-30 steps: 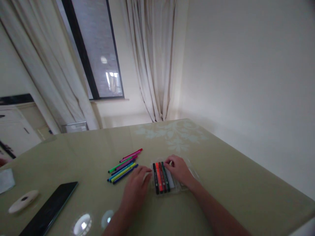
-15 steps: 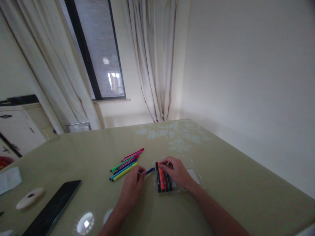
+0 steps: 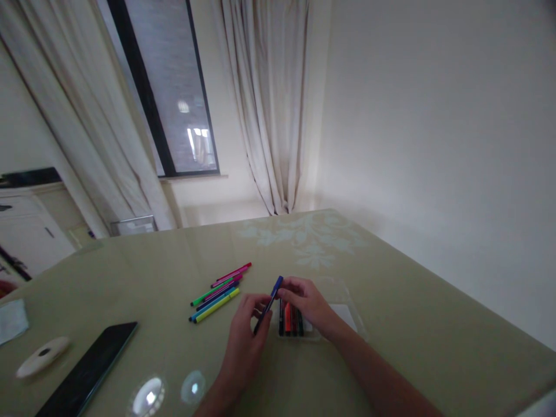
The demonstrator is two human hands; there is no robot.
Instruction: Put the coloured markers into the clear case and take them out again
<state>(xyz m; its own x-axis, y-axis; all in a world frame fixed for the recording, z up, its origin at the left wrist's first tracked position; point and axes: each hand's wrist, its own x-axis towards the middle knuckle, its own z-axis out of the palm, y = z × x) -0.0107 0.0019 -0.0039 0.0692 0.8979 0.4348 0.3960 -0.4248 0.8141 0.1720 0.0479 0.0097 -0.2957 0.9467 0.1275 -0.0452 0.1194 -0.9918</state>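
Note:
My left hand (image 3: 248,333) is closed around the lower part of a blue felt-tip marker (image 3: 273,294), which tilts up to the right. The fingertips of my right hand (image 3: 307,302) are pinched at the marker's upper end, just above a clear plastic case (image 3: 358,315). Black, red and dark green markers (image 3: 290,321) lie side by side in the case, partly covered by my right hand. Left of my hands, several loose markers (image 3: 217,298) in pink, green, purple, blue and yellow lie slanted on the table.
The green table (image 3: 417,347) reaches toward a curtain and a white wall. On the left are a black tablet-like device (image 3: 89,370), a white oval object (image 3: 43,356) and a pale cloth or paper (image 3: 12,321). Near the front are two round clear items (image 3: 148,397).
The blue marker has swung from lying low to slanting upward in my left hand, which has moved right. My two hands are closer together, with the right fingertips now at the marker.

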